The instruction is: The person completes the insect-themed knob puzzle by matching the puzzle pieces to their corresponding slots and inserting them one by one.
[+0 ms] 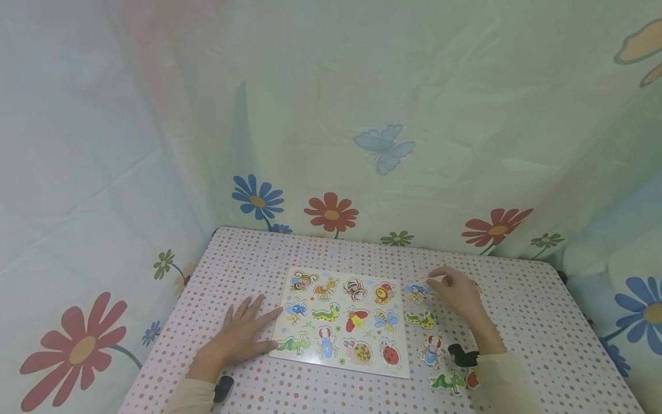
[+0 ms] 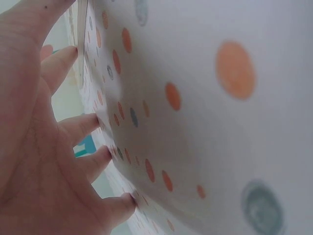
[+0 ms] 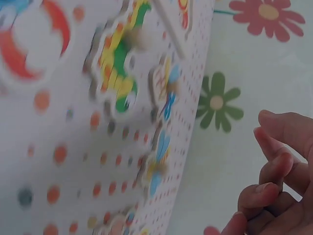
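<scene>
A puzzle board (image 1: 336, 368) with printed insects lies flat on the table. My left hand (image 1: 240, 336) rests spread on the dotted cloth (image 2: 205, 147), thumb and index finger at the board's left edge. Beyond the right edge, my right hand (image 1: 457, 293) hovers beside a mosquito puzzle piece (image 1: 415, 290). In the right wrist view its fingers are loosely bent, thumb near index, with nothing visible between them. A caterpillar piece (image 3: 115, 68) and a yellow-and-blue winged insect piece (image 3: 157, 164) lie on the cloth there, with blurred knobs on top.
Right of the board lie a stag beetle piece (image 1: 430, 351), a grasshopper piece (image 1: 447, 381) and a red piece (image 1: 472, 378) partly behind the right sleeve. Another piece (image 1: 476, 284) shows past the right hand. A flowered curtain (image 1: 310, 115) stands behind the table.
</scene>
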The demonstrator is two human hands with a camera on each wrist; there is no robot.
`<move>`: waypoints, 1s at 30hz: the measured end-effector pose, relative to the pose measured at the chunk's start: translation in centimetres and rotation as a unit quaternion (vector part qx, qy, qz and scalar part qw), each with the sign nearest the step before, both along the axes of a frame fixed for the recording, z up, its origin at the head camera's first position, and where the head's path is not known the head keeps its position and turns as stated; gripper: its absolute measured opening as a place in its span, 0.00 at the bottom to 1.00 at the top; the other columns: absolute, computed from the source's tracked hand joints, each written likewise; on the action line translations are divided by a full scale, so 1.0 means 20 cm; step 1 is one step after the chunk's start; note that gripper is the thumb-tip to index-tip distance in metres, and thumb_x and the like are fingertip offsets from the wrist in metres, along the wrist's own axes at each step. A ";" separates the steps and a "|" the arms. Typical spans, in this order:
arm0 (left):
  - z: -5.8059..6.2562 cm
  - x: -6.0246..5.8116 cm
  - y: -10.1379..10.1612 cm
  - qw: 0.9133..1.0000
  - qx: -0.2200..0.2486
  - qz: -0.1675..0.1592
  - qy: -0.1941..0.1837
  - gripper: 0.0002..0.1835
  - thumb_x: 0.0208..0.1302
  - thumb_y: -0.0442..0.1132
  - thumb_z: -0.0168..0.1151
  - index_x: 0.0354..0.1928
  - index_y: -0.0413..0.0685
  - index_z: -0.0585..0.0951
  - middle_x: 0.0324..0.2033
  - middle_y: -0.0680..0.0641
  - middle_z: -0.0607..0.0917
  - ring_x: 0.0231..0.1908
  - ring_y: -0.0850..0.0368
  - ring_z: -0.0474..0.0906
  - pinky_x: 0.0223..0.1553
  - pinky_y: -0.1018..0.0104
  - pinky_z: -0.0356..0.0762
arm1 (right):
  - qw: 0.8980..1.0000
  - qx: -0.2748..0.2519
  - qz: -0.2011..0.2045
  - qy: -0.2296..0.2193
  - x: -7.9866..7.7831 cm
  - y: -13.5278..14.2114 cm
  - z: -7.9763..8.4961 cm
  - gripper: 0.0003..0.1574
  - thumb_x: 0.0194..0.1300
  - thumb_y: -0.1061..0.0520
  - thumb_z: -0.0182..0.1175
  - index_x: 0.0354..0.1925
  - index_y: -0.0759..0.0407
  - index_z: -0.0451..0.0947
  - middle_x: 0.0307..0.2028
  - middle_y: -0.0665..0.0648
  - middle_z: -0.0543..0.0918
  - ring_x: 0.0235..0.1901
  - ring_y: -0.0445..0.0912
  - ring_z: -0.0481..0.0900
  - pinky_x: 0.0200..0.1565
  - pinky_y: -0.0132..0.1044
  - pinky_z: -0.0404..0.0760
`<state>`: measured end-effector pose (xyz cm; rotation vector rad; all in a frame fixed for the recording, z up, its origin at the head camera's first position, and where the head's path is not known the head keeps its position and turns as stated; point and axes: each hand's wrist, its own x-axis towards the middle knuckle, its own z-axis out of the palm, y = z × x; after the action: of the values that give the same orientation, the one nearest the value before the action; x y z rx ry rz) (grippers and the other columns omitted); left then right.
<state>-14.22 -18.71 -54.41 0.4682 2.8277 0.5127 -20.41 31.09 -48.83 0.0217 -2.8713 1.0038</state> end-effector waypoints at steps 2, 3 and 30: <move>0.00 0.00 0.00 1.000 -0.001 0.000 -0.002 0.40 0.62 0.70 0.58 0.75 0.70 0.65 0.78 0.41 0.50 0.76 0.35 0.39 0.69 0.30 0.31 | 1.000 0.006 -0.009 0.002 0.01 0.05 0.00 0.20 0.72 0.52 0.62 0.52 0.65 0.79 0.25 0.55 0.72 0.18 0.46 0.66 0.17 0.36 0.66; 0.00 0.00 0.00 1.000 -0.001 0.000 -0.003 0.40 0.62 0.70 0.58 0.75 0.70 0.65 0.78 0.41 0.50 0.76 0.35 0.39 0.69 0.30 0.31 | 1.000 0.010 -0.015 0.001 0.01 0.08 0.00 0.20 0.72 0.51 0.61 0.53 0.65 0.79 0.26 0.56 0.73 0.18 0.46 0.67 0.17 0.36 0.66; 0.01 0.00 0.00 1.000 0.002 -0.001 -0.002 0.40 0.63 0.68 0.60 0.75 0.69 0.65 0.78 0.41 0.50 0.76 0.35 0.39 0.70 0.30 0.30 | 0.975 -0.001 -0.190 -0.119 -0.06 0.46 -0.17 0.28 0.74 0.50 0.55 0.58 0.72 0.71 0.48 0.75 0.75 0.43 0.65 0.75 0.36 0.52 0.77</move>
<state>-14.14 -18.71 -54.22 0.4707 2.8234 0.5197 -21.62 40.33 -52.30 -0.6644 -2.9105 0.9865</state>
